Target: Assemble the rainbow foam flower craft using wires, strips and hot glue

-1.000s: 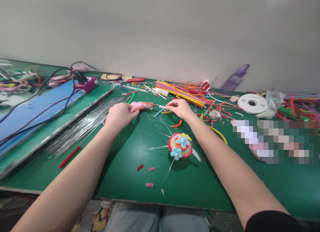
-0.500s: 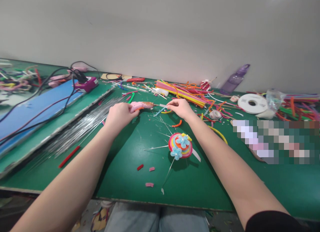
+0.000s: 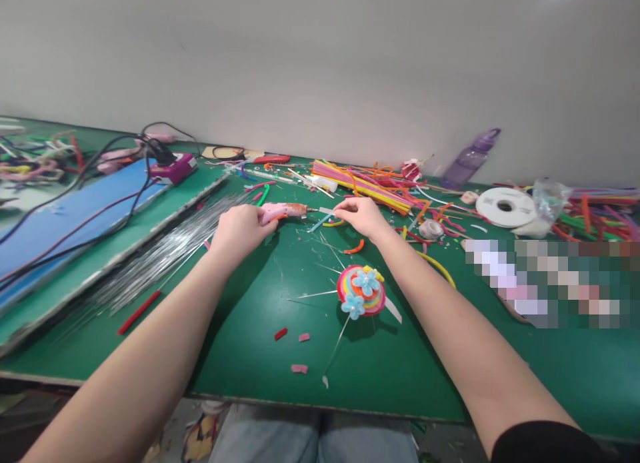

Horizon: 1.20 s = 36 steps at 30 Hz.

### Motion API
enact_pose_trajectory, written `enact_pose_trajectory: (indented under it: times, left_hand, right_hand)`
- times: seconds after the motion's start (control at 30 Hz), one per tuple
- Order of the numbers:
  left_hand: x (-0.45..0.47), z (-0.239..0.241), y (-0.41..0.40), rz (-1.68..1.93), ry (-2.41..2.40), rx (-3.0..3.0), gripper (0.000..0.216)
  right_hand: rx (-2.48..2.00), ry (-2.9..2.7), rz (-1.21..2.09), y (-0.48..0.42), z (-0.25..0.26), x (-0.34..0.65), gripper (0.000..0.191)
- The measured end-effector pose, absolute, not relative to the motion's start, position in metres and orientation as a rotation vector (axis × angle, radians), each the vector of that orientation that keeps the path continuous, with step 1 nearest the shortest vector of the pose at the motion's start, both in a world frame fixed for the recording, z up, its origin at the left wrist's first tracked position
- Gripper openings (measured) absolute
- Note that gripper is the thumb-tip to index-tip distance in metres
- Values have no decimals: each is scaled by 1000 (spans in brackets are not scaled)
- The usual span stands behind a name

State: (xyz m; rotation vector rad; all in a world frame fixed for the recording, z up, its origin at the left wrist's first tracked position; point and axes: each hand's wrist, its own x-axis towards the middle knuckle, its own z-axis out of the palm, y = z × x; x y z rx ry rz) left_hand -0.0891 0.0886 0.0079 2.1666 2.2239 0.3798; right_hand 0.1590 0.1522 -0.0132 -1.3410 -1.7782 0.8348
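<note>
My left hand [image 3: 241,231] is wrapped round a pink hot glue gun [image 3: 284,212], its nozzle aimed to the right. Between the fingertips of my right hand [image 3: 361,215] is a small white strip [image 3: 327,211], whose left end meets or nearly meets the nozzle tip. Below my right hand, a round decoration [image 3: 361,291] in pink, yellow and red rings lies on the green table. Two light blue flowers [image 3: 367,283] with pale centres sit on it, and thin wires stick out from its edge. A curved orange piece [image 3: 354,247] lies just above the decoration.
Thin metal wires [image 3: 165,250] lie in a bundle at left, near a red stick [image 3: 139,312]. Coloured pipe cleaners [image 3: 360,185] are piled at the back. A purple bottle [image 3: 470,159] and a white spool [image 3: 505,206] stand at right. Cables run from a magenta power block [image 3: 176,169].
</note>
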Motion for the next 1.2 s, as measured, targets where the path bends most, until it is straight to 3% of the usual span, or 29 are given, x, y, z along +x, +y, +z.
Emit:
enact_pose_trajectory:
  times: [1.2]
  left_hand:
    - [-89,9,87,349,2208,2202,41]
  right_hand:
    - [-1325,-1777,849,153,-15,160,6]
